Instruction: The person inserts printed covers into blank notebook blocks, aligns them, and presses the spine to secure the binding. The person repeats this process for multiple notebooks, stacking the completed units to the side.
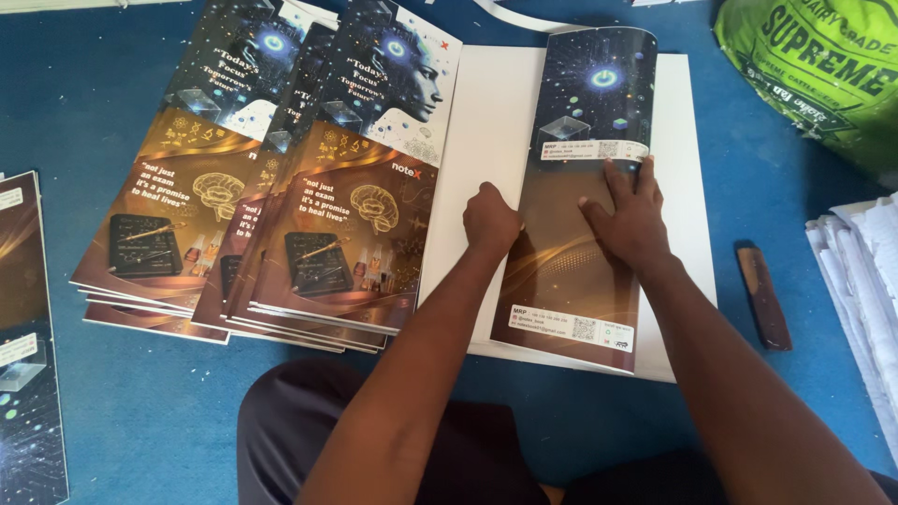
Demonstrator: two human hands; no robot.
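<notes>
A glossy printed cover (575, 271), dark blue at the top and brown below, lies folded over a white sheet (486, 131) on the blue surface. My left hand (490, 221) is a closed fist that presses on the cover's left folded edge. My right hand (629, 217) lies flat on the cover, fingers apart, with the fingertips on a white sticker strip (591, 150). The cover's far end curls upward.
A fanned pile of matching printed covers (271, 187) lies to the left. More covers (28, 355) sit at the far left edge. A brown wooden stick (763, 295) lies to the right, beside a stack of white papers (865, 281). A green sack (823, 65) is top right.
</notes>
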